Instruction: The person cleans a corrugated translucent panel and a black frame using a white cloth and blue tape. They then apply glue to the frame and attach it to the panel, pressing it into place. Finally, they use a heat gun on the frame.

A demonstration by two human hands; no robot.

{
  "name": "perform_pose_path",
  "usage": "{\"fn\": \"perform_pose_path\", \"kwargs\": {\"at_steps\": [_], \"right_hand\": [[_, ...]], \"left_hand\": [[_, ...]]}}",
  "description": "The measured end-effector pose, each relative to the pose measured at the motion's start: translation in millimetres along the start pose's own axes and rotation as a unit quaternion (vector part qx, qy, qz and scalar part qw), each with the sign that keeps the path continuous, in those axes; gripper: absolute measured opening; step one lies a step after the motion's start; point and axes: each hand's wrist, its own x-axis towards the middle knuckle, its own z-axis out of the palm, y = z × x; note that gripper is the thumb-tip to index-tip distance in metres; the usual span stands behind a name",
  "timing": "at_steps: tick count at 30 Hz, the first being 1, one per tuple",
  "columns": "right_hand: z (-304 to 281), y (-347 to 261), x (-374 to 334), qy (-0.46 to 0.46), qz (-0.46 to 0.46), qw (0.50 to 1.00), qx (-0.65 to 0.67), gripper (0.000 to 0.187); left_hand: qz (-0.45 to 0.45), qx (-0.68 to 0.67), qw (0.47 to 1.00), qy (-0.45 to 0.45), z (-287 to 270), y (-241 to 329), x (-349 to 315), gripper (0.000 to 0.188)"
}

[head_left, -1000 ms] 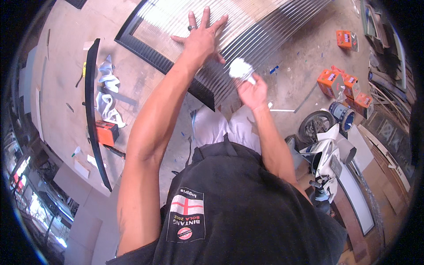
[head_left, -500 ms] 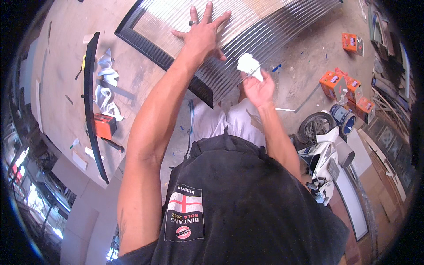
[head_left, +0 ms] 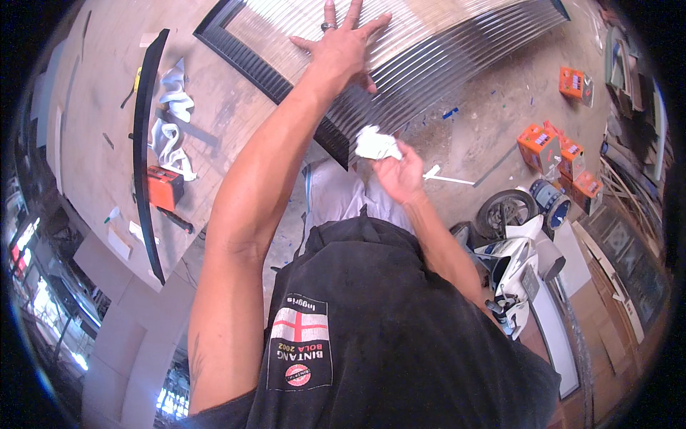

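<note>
My left hand lies flat, its fingers spread, on a ribbed clear sheet with a black ribbed border. A ring shows on one finger. Closer to my body, my right hand pinches a crumpled white cloth or wad of paper; which of the two it is I cannot make out. The wad sits by the sheet's near corner, just right of the black border. My light-coloured trousers show below that corner.
On the left, a long black strip lies along a pale work surface, near crumpled white strips and an orange-and-black box. Several orange boxes stand at the right, above a white motorbike. A thin white strip is on the floor.
My right hand has moved left and nearer to me with the white wad, from beside the sheet's edge to its near corner. My left hand stays spread on the sheet.
</note>
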Motion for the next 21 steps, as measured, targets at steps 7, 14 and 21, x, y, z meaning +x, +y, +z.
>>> {"fn": "perform_pose_path", "kwargs": {"at_steps": [7,14,21], "right_hand": [[5,8,-8,0.032,-0.013,0.999,-0.019,0.041],[16,-15,8,0.004,-0.048,0.999,0.013,0.04],[4,-3,9,0.008,-0.021,1.0,0.009,0.042]], "left_hand": [[0.008,0.011,0.999,0.038,8,-2,0,0.125],[-0.016,0.016,1.0,-0.01,3,0,5,0.126],[-0.014,0.007,1.0,0.004,12,-7,10,0.125]]}}
